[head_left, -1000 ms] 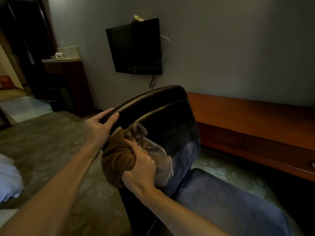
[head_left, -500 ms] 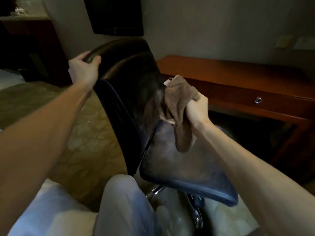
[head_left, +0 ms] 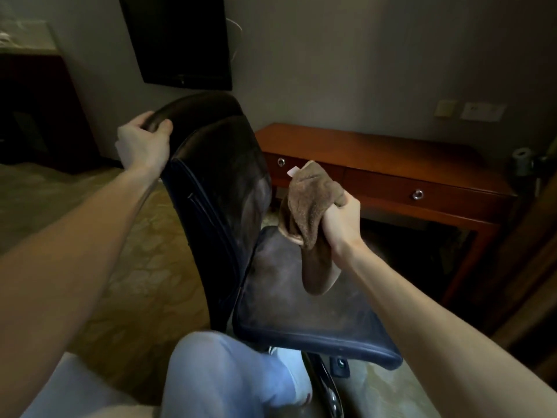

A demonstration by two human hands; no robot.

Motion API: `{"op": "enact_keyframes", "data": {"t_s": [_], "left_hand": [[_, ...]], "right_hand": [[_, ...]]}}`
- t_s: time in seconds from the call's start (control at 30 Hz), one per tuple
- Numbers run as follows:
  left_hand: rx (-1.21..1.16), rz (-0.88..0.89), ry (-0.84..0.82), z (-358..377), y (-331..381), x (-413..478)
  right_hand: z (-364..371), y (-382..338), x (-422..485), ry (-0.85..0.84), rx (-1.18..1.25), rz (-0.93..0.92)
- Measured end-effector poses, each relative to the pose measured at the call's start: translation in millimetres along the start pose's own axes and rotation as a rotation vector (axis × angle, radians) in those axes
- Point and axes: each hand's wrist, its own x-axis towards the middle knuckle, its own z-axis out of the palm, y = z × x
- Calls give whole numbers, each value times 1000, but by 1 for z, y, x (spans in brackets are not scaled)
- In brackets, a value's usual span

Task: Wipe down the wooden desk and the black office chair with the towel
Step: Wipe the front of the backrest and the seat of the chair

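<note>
The black office chair (head_left: 223,182) stands in front of me with its backrest side-on and its dusty seat pointing right. My left hand (head_left: 141,144) grips the top edge of the backrest. My right hand (head_left: 342,217) holds the bunched brown towel (head_left: 310,224) above the seat, just right of the backrest's front face; the towel's tail hangs down toward the seat. The wooden desk (head_left: 391,164) with two ring-pull drawers runs along the wall behind the chair.
A black TV (head_left: 180,40) hangs on the wall above the chair. A dark cabinet (head_left: 36,110) stands at the left. My knee in light trousers (head_left: 223,375) is below the seat's front edge. Patterned carpet (head_left: 144,267) covers the floor. A small object (head_left: 523,159) sits on the desk's right end.
My right hand has carried the towel from the backrest's rear round to its front and now off the surface, to the right above the seat. My left hand stayed on the backrest top.
</note>
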Motion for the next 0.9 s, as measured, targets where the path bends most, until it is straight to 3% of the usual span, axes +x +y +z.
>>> {"op": "enact_keyframes", "data": {"t_s": [0.37, 0.7, 0.9], "left_hand": [[-64, 14, -16, 14, -25, 42], [-88, 80, -114, 23, -39, 75], [-222, 67, -173, 25, -38, 71]], "right_hand": [[59, 28, 29, -90, -27, -35], [82, 55, 83, 125, -41, -64], [66, 68, 84, 129, -97, -86]]}}
